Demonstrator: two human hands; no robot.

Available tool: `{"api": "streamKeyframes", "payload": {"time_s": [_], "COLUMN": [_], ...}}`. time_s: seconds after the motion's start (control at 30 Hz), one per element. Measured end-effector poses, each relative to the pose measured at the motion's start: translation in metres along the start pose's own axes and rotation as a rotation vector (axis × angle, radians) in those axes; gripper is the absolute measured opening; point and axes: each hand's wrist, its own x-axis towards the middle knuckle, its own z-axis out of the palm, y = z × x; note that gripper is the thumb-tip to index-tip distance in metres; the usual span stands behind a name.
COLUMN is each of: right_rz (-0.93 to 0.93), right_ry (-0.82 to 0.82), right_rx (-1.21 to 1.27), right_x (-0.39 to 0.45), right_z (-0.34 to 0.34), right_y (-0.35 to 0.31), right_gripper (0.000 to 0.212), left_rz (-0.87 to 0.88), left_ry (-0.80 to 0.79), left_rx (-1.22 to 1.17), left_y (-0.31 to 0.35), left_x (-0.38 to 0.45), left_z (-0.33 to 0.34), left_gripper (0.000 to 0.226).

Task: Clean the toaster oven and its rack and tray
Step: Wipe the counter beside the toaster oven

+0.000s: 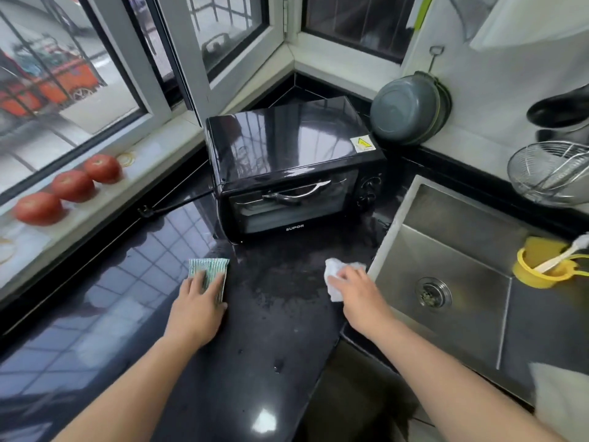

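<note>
A black toaster oven (287,148) stands in the counter's corner with its glass door shut; the rack and tray are not clearly visible behind the glass. In front of it, my left hand (197,304) lies flat on a green striped sponge cloth (210,269) on the wet black counter (271,314). My right hand (360,291) rests on a crumpled white paper towel (334,275) near the sink's left rim, fingers slightly bent over it. Both hands are a short way in front of the oven, apart from it.
A steel sink (446,250) lies to the right, holding a yellow strainer cup (541,266) with a brush. Three tomatoes (73,186) sit on the window sill at left. The oven's plug and cord (172,205) lie on the counter. A grey basin (408,110) hangs on the wall.
</note>
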Motion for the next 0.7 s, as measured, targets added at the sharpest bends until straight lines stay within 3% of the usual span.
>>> {"api": "streamKeyframes", "payload": {"time_s": [0.07, 0.1, 0.2, 0.23, 0.33, 0.37, 0.47, 0.53, 0.6, 0.67, 0.7], "right_rz": [0.047, 0.183, 0.731, 0.810, 0.730, 0.696, 0.631, 0.515, 0.436, 0.482, 0.574], "right_ry": [-0.037, -0.024, 0.369, 0.499, 0.611, 0.592, 0.499, 0.403, 0.383, 0.439, 0.473], "right_rx": [0.098, 0.249, 1.024, 1.150, 1.434, 1.446, 1.339, 1.420, 1.452, 1.228, 1.052], "right_x": [0.001, 0.005, 0.030, 0.043, 0.087, 0.100, 0.131, 0.149, 0.161, 0.158, 0.155], "right_z": [-0.003, -0.012, -0.067, -0.089, -0.141, -0.154, -0.173, -0.175, -0.178, -0.171, -0.158], "right_y": [-0.002, -0.003, 0.006, 0.012, 0.030, 0.030, 0.033, 0.044, 0.048, 0.052, 0.059], "right_gripper": [0.052, 0.043, 0.017, 0.017, 0.030, 0.019, 0.029, 0.041, 0.032, 0.022, 0.030], "left_rz": [0.016, 0.026, -0.017, -0.088, -0.287, -0.317, -0.374, -0.416, -0.489, -0.578, -0.609], "left_ry": [-0.045, -0.064, -0.109, -0.077, 0.076, 0.110, 0.165, 0.233, 0.339, 0.435, 0.465], "left_rx": [0.068, 0.076, -0.100, -0.225, -0.563, -0.622, -0.689, -0.711, -0.756, -0.831, -0.865], "left_y": [0.001, 0.006, 0.028, 0.034, 0.043, 0.041, 0.036, 0.033, 0.032, 0.031, 0.030], "left_x": [-0.007, -0.010, -0.020, -0.020, -0.024, -0.025, -0.030, -0.031, -0.033, -0.037, -0.038], "left_z": [-0.001, -0.002, -0.009, -0.012, -0.021, -0.025, -0.042, -0.055, -0.066, -0.073, -0.073], "left_gripper": [0.054, 0.052, 0.046, 0.039, 0.025, 0.024, 0.026, 0.025, 0.019, 0.014, 0.012]}}
